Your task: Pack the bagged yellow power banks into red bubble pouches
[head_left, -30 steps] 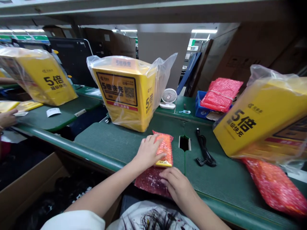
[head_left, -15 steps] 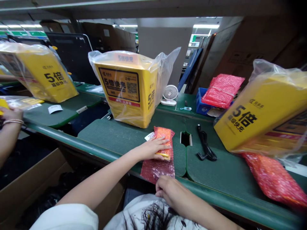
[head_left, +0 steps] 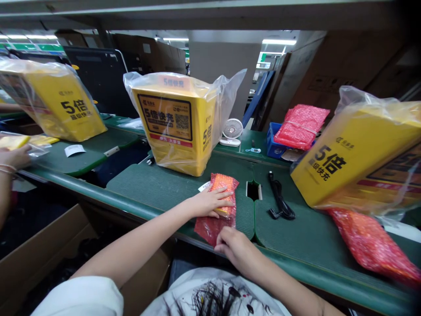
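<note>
My left hand (head_left: 210, 202) lies flat with fingers stretched over a red bubble-wrap bag (head_left: 226, 181), pressing it to the green work surface. A yellow item (head_left: 224, 212) shows inside or under the wrap, partly covered by that hand. Closer to me, my right hand (head_left: 235, 246) is closed on the bag's loose near end, its fingertips partly hidden. A white label with a printed code (head_left: 204, 186) sticks out beside the bag. Behind it stands a yellow box (head_left: 200, 153) in a clear plastic bag.
To the right lie a coiled black cable (head_left: 280, 197), a filled red bubble-wrap bag (head_left: 371, 241) and a tilted yellow box (head_left: 315, 166). A small white fan (head_left: 232, 131) and a blue bin (head_left: 273, 142) stand behind. Another person's hand (head_left: 15, 156) works at far left.
My right hand has moved up slightly with the bag's loose end, bringing it nearer the yellow item. My left hand stays on the bag. The other person's hand at far left has shifted.
</note>
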`<state>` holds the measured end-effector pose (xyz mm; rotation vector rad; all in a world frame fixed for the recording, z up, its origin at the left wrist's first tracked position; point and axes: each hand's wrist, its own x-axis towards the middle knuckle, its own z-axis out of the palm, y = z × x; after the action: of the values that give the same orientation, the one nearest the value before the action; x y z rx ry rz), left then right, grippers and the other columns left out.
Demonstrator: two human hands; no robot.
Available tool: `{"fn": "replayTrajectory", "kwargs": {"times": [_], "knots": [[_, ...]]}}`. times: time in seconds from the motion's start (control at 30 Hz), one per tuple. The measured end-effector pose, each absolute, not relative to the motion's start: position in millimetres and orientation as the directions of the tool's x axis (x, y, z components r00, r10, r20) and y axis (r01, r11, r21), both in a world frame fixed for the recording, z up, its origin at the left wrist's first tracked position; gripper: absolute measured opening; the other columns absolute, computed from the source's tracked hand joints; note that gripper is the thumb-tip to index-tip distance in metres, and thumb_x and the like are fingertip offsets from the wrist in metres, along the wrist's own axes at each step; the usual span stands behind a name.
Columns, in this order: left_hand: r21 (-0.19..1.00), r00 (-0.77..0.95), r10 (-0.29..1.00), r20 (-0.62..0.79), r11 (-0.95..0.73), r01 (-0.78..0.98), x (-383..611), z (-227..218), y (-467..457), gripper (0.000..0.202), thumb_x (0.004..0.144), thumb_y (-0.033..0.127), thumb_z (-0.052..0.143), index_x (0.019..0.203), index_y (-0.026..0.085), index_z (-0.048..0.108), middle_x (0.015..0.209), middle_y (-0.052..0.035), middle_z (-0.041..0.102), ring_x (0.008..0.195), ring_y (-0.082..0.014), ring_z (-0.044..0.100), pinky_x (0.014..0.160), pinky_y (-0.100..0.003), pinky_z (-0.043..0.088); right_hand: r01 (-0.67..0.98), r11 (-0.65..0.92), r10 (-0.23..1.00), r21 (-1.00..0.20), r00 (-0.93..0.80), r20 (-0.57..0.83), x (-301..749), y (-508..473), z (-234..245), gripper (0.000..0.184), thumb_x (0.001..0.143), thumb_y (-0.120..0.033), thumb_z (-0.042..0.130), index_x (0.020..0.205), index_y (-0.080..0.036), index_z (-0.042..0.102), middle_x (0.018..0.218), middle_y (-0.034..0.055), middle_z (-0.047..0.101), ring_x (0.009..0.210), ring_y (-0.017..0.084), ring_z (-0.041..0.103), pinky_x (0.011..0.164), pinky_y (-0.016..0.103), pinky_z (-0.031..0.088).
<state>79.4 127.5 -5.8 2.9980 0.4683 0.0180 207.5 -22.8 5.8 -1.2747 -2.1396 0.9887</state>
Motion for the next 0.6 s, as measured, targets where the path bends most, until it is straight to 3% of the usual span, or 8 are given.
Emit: {"fn": "replayTrajectory", "kwargs": {"times": [0.1,0.17,0.23,0.3,0.37,0.47,0.53,0.6], "knots": [[0.177,0.948,0.319,0.001,-0.933,0.314,70,3,128,0.062,0.073,0.034,0.065,0.127,0.03,0.034,0.138,-0.0049,0.026,0.128,-0.0239,0.018,0.103,-0.047,0.013,0.171,0.33,0.716,-0.929,-0.687,0.128,228,-36,28,0.008,0.08,-0.015,0.053,0.073,-0.018,0.053,0.082,-0.0004,0.056,0.079,0.01,0.053,0.073,0.021,0.041],[0.223,0.934,0.354,0.054,-0.916,0.335,55,14,124,0.048,0.082,0.034,0.053,0.126,0.028,0.036,0.137,-0.0053,0.029,0.127,-0.0202,0.021,0.104,-0.043,0.014,0.065,0.335,0.79,-0.94,-0.563,0.243,254,-34,25,0.013,0.085,-0.024,0.047,0.074,-0.018,0.049,0.09,0.002,0.054,0.083,0.011,0.052,0.076,0.024,0.041],[0.21,0.917,0.37,0.15,-0.918,0.337,35,24,117,0.035,0.087,0.024,0.042,0.122,0.028,0.041,0.135,-0.0053,0.032,0.125,-0.018,0.024,0.104,-0.041,0.015,0.2,0.343,0.919,-0.918,-0.275,0.284,281,-27,8,0.015,0.089,-0.027,0.037,0.077,-0.019,0.043,0.079,0.001,0.051,0.067,0.01,0.05,0.062,0.023,0.041],[0.151,0.916,0.337,0.218,-0.939,0.31,17,30,106,0.035,0.085,0.014,0.039,0.118,0.027,0.045,0.132,-0.0065,0.035,0.122,-0.0191,0.028,0.102,-0.041,0.018,0.488,0.329,0.944,-0.809,-0.17,0.281,297,-20,-16,0.012,0.09,-0.026,0.032,0.09,-0.02,0.042,0.065,-0.0023,0.047,0.053,0.011,0.045,0.05,0.022,0.035],[0.132,0.935,0.271,0.227,-0.96,0.246,5,28,95,0.032,0.083,0.014,0.044,0.113,0.026,0.049,0.127,-0.0077,0.039,0.117,-0.0206,0.033,0.099,-0.039,0.024,0.689,0.438,0.897,-0.578,-0.295,0.329,296,-15,-38,0.021,0.089,-0.028,0.034,0.107,-0.018,0.04,0.06,-0.0021,0.051,0.051,0.013,0.048,0.05,0.025,0.035],[0.214,0.923,0.213,0.32,-0.965,0.148,6,16,84,0.016,0.084,0.016,0.046,0.097,0.021,0.054,0.115,-0.0063,0.048,0.107,-0.017,0.042,0.093,-0.03,0.031,0.671,0.668,0.733,-0.321,-0.522,0.436,272,-9,-58,0.025,0.089,-0.029,0.032,0.108,-0.018,0.045,0.063,0.0005,0.058,0.055,0.015,0.053,0.054,0.026,0.036],[0.339,0.854,0.304,0.422,-0.927,0.162,15,6,86,0.012,0.087,0.017,0.041,0.088,0.018,0.053,0.106,-0.0061,0.051,0.099,-0.0141,0.046,0.087,-0.025,0.035,0.678,0.623,0.763,-0.389,-0.42,0.491,257,1,-63,0.03,0.09,-0.035,0.025,0.089,-0.02,0.052,0.063,0.0014,0.058,0.056,0.015,0.053,0.056,0.026,0.037],[0.518,0.717,0.516,0.469,-0.818,0.25,28,-4,95,0.015,0.088,0.022,0.036,0.086,0.017,0.05,0.096,-0.0061,0.052,0.089,-0.0137,0.048,0.08,-0.025,0.038,0.725,0.436,0.866,-0.534,-0.176,0.468,250,17,-64,0.041,0.09,-0.042,0.017,0.078,-0.019,0.048,0.064,0.0037,0.057,0.057,0.016,0.053,0.058,0.026,0.039]]}}
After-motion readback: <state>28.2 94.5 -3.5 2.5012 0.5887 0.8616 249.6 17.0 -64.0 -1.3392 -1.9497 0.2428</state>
